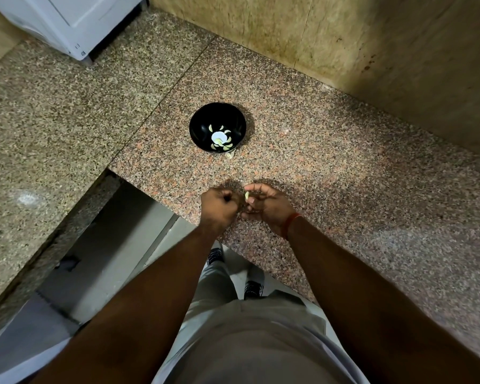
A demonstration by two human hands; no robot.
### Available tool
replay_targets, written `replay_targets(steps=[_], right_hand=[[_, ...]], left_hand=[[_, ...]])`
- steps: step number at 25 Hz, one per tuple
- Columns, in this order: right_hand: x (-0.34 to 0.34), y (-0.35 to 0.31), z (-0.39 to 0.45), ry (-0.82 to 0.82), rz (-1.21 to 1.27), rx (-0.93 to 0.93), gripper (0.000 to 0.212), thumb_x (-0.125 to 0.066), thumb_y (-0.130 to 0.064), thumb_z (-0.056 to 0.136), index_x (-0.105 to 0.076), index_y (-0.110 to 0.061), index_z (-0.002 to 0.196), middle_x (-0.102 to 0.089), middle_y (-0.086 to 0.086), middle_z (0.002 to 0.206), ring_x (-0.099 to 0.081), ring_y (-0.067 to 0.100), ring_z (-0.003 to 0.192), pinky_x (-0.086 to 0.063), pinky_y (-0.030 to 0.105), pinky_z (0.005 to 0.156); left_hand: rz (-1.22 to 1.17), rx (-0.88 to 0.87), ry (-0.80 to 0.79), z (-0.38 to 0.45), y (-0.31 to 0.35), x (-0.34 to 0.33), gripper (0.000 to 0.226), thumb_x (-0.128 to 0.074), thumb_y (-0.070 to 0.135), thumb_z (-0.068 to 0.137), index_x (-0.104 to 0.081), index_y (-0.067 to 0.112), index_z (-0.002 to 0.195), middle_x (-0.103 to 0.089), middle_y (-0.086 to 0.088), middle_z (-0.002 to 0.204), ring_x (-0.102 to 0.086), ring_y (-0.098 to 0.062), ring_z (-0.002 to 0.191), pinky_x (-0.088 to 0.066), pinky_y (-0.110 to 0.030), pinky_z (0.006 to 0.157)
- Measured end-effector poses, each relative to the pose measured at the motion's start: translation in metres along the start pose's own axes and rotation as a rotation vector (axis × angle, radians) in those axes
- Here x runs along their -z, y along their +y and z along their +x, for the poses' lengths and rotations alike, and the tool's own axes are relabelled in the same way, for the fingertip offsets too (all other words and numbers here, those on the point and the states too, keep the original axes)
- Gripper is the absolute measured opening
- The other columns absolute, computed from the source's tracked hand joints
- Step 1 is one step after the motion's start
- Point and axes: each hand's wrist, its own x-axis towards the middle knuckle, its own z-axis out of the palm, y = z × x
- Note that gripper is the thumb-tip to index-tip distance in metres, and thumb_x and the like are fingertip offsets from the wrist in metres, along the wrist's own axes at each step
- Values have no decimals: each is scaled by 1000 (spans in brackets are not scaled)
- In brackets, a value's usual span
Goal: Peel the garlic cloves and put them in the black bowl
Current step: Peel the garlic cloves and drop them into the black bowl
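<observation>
A black bowl (217, 117) stands on the granite counter (330, 173) with several pale peeled garlic cloves (225, 147) in its bottom. Near the counter's front edge my right hand (266, 207) pinches a pale garlic clove (247, 195) between thumb and fingertips. My left hand (219, 207) is curled into a fist right beside it, fingers close to the clove; what it holds is hidden.
A scrap of garlic skin (229, 155) lies against the bowl's near side. A white appliance (67, 20) stands at the back left. A tiled wall (372, 37) rises behind the counter. The counter steps down at the left over a gap (117, 239).
</observation>
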Motion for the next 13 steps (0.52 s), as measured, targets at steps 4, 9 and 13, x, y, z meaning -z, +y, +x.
replay_targets(steps=[4,9,13], right_hand=[[1,3,2,13,-1,-12,32,-57,8,96,-67,-6,122,-54,30,136,-58,36,103,-62,40,71],[2,5,2,2,3,-57,37,-61,7,94,-63,-11,126,-56,26,135,-62,37,108,-63,44,78],[0,4,1,-4,-74,-20,39,-66,5,91,-61,-10,126,-59,23,131,-65,35,105,-62,40,73]], left_hand=[[42,-28,0,-2,0,0,9,-75,5,89,-76,14,86,-75,-2,83,-69,-8,58,-51,-15,50],[-144,-34,-66,-3,1,-1,1,-76,7,88,-76,8,87,-75,-4,78,-65,-10,59,-48,-19,52],[-184,1,-89,-1,2,-4,2,-74,4,89,-75,3,89,-74,-9,79,-62,-12,55,-47,-20,47]])
